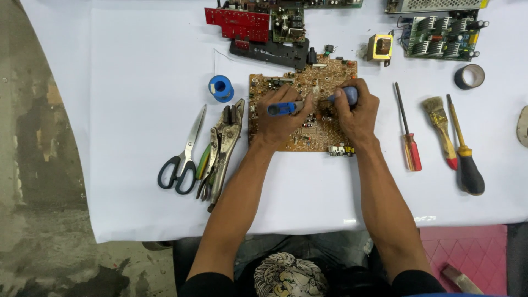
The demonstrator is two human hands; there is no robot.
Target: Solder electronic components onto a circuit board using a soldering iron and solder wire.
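A brown circuit board lies flat on the white-covered table, solder side up. My left hand rests on the board and grips a blue-handled tool, its tip pointing right toward the board's middle. My right hand is closed around a second blue-handled tool, angled down to the same spot. The two tips meet near the board's centre, partly hidden by my fingers.
Left of the board lie scissors, locking pliers and a blue solder spool. To the right are a red-handled screwdriver, a paintbrush, a black-handled screwdriver and a tape roll. More circuit boards and a small transformer sit along the far edge.
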